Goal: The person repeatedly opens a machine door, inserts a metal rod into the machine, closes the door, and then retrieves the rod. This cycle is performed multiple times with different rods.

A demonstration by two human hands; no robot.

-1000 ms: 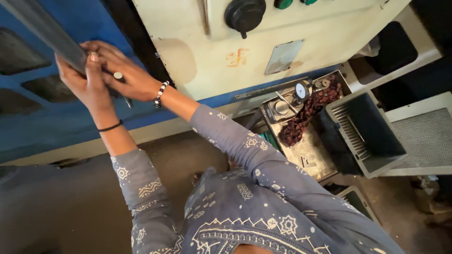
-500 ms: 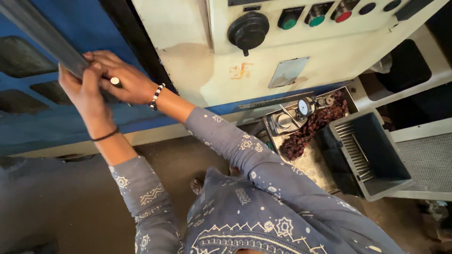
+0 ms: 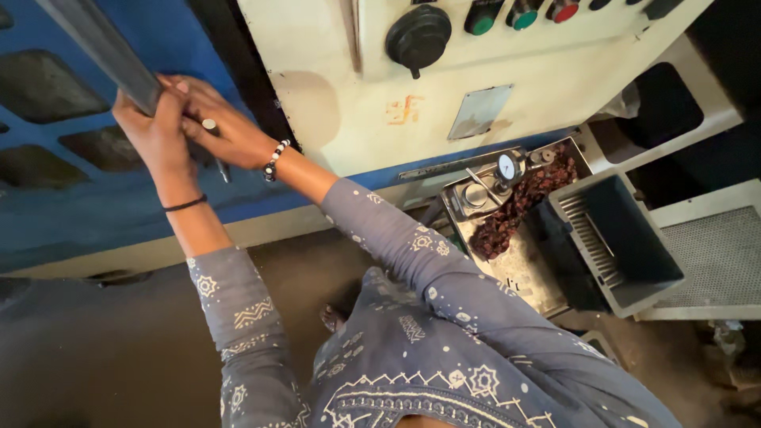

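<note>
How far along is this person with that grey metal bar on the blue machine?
Done: nothing visibly finished. In hand: left hand and right hand both grip the grey metal bar against the blue machine panel. Left: the bar is not released; the dial gauge in the tray lies untouched.

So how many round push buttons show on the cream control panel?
3 clearly: a dark green button, a teal button and a red button, in a row along the top edge. More may be cut off right of them.

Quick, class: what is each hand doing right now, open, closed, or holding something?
Left hand: closed around the long grey metal bar.
Right hand: fingers curled on the same bar beside the left; a small silver-tipped tool shows at it.
</note>
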